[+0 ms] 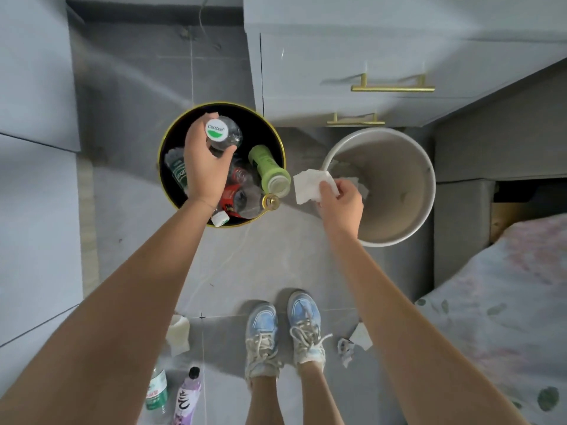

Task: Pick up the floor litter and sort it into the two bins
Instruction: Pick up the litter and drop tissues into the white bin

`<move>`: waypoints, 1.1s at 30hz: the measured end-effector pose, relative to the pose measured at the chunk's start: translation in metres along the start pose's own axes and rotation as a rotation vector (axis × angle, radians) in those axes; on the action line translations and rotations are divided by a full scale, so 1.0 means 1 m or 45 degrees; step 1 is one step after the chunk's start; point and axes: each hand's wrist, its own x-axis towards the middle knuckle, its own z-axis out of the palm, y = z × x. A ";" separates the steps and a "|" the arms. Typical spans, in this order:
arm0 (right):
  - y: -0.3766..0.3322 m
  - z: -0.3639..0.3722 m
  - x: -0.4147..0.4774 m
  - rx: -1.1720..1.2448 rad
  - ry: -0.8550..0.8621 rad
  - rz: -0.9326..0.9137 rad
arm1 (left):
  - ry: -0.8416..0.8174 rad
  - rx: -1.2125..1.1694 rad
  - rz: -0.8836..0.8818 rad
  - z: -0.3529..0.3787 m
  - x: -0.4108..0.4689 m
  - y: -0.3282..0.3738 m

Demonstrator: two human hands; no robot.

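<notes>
A clear plastic water bottle point(226, 134), its white cap printed "Cestbon" above a green patch, sits clamped in the left hand point(205, 167) directly over the black bin point(171, 185) with the gold rim. Inside that bin lie a lime-green bottle point(267, 167), a bottle with a red label point(234, 197) whose print is too blurred to read, and other clear bottles. The right hand point(340, 204) pinches a white paper tissue point(310, 185) at the near rim of the white bin point(408, 228), which holds crumpled paper. On the grey tile floor behind the blue sneakers point(283, 332) remain a green-labelled bottle point(157, 394), a purple bottle point(186, 397), a paper cup point(178, 332) and paper scraps point(352, 343).
</notes>
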 end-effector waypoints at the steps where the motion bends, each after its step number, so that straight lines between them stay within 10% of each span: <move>1: 0.001 0.001 0.003 -0.005 -0.009 -0.009 | -0.038 0.072 0.023 0.003 0.004 -0.004; 33: 0.066 -0.072 0.035 0.094 0.156 0.344 | -0.407 0.966 0.842 0.032 -0.080 0.056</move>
